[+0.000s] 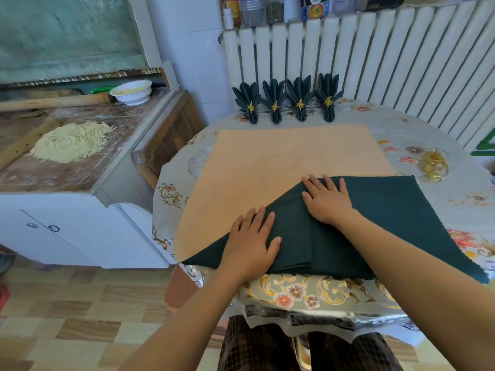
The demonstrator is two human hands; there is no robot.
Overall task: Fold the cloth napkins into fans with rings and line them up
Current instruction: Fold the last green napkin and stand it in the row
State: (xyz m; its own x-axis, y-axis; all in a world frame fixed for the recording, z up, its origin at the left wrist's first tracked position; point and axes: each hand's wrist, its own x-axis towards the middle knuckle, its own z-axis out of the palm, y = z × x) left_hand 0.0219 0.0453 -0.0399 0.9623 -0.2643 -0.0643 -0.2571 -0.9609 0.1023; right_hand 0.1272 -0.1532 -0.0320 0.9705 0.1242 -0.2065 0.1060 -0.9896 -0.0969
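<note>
My left hand (250, 243) and right hand (327, 200) both lie flat, fingers straight and spread, pressing the dark green scallop-edged cloth napkin (396, 223), which is folded into a wide triangle on the peach cloth mat (267, 156) at the near edge of the floral-covered round table (442, 145). Four finished dark green fan napkins with gold leaf rings (288, 101) stand in a row at the table's far edge, and a heap of loose gold wire rings (434, 164) lies to the right. The labels on the bottles above the radiator are too blurred to read.

both hands (250, 243) flat, fingers seemingly spread
</note>
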